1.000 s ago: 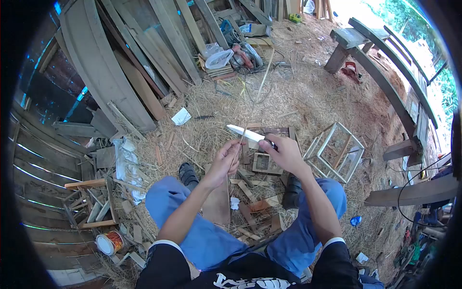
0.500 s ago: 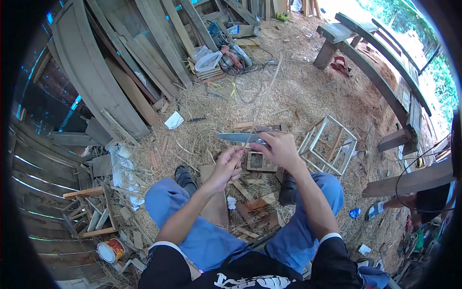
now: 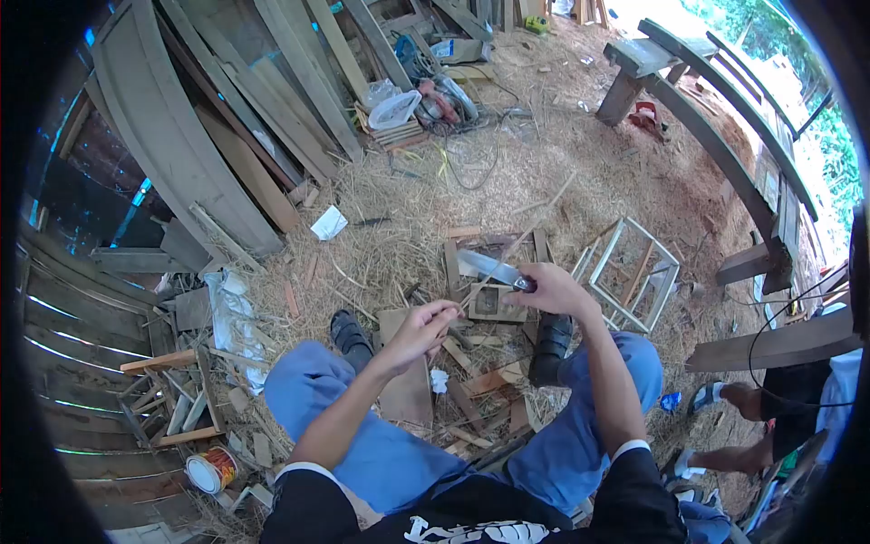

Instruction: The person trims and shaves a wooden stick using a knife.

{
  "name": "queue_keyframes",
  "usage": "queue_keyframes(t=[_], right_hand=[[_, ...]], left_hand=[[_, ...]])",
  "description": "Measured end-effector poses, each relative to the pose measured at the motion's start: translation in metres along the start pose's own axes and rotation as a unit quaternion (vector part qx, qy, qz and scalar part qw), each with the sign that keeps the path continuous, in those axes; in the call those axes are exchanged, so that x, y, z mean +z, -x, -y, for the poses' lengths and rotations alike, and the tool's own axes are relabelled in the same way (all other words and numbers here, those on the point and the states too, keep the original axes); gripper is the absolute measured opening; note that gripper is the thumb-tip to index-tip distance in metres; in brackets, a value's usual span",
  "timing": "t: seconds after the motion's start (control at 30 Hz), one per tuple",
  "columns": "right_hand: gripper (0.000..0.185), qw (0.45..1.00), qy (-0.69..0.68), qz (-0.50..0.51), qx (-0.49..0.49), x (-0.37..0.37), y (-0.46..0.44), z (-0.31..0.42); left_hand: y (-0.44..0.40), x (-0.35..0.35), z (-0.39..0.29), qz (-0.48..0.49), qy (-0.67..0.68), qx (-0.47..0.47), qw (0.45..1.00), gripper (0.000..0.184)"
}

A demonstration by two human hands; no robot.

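From here, the left hand [image 3: 417, 335] pinches a thin wooden strip [image 3: 549, 207] slanting out over the floor [image 3: 544, 127], the right hand [image 3: 555, 292] grips a knife [image 3: 482, 266] across it, and the paring looks unfinished (how much remains, I can't tell).

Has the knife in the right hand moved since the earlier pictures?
Yes. Judged against the wooden block with the dark square centre on the ground, the knife in the right hand has shifted to the right.
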State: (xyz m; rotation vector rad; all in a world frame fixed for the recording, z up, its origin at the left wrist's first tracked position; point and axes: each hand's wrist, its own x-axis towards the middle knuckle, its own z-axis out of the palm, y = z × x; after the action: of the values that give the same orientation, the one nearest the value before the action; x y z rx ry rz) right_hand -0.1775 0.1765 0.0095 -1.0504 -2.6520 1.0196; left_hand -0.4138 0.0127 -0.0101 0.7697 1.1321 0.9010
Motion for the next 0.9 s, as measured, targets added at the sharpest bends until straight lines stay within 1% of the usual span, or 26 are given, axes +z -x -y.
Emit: queue_keyframes(t=[0.07,0.1,0.13,0.17,0.2,0.23,0.3,0.33,0.43,0.47,0.57,0.67,0.77,0.87,0.9], right_hand=[[0.05,0.996,-0.05,0.068,-0.013,0.009,-0.008,-0.017],[0.052,0.998,-0.039,0.045,0.013,0.008,-0.008,-0.015],[0.054,0.999,-0.029,0.022,0.038,0.01,-0.011,-0.009],[0.055,0.998,-0.02,-0.002,0.061,0.012,-0.015,-0.003],[0.058,0.994,0.049,-0.04,0.085,0.015,-0.016,0.005],[0.057,0.995,0.04,-0.05,0.077,0.018,-0.018,0.007],[0.057,0.995,0.022,-0.068,0.066,0.024,-0.018,0.01],[0.057,0.997,0.015,-0.065,0.037,0.024,-0.016,0.013],[0.056,1.0,-0.007,-0.017,0.025,0.031,-0.017,0.011],[0.055,0.999,-0.026,-0.026,0.041,0.036,-0.017,0.01],[0.055,0.998,-0.028,-0.046,0.038,0.036,-0.016,0.017],[0.05,0.992,-0.123,-0.006,0.035,0.036,-0.016,0.016],[0.043,0.954,-0.296,0.027,-0.022,0.036,-0.012,0.024],[0.038,0.926,-0.355,0.105,0.076,0.027,-0.008,0.032],[0.035,0.944,-0.317,0.081,0.052,0.028,-0.009,0.029]], left_hand=[[-0.004,0.002,0.002,0.008,0.006,0.008,1.0,0.024],[-0.007,0.003,0.001,0.013,0.007,0.014,1.0,0.025],[-0.008,0.003,0.002,-0.01,0.004,0.01,1.0,0.027],[-0.012,0.001,0.003,-0.024,-0.02,0.032,0.999,0.027],[-0.016,0.002,0.003,-0.039,-0.043,0.055,0.997,0.027],[-0.019,0.003,0.004,-0.055,-0.065,0.077,0.993,0.026],[-0.024,0.005,0.001,-0.065,-0.063,0.079,0.993,0.027],[-0.026,0.008,-0.002,-0.067,-0.063,0.08,0.993,0.027],[-0.029,0.011,-0.001,-0.048,-0.027,0.096,0.994,0.027],[-0.03,0.011,0.0,-0.054,-0.032,0.104,0.993,0.027],[-0.031,0.013,0.002,-0.07,-0.042,0.125,0.989,0.026],[-0.032,0.016,-0.005,-0.082,-0.052,0.138,0.986,0.025],[-0.035,0.015,-0.003,-0.087,-0.068,0.138,0.984,0.025],[-0.037,0.012,0.0,-0.093,-0.063,0.138,0.984,0.025],[-0.038,0.011,0.001,-0.096,-0.059,0.142,0.983,0.025]])
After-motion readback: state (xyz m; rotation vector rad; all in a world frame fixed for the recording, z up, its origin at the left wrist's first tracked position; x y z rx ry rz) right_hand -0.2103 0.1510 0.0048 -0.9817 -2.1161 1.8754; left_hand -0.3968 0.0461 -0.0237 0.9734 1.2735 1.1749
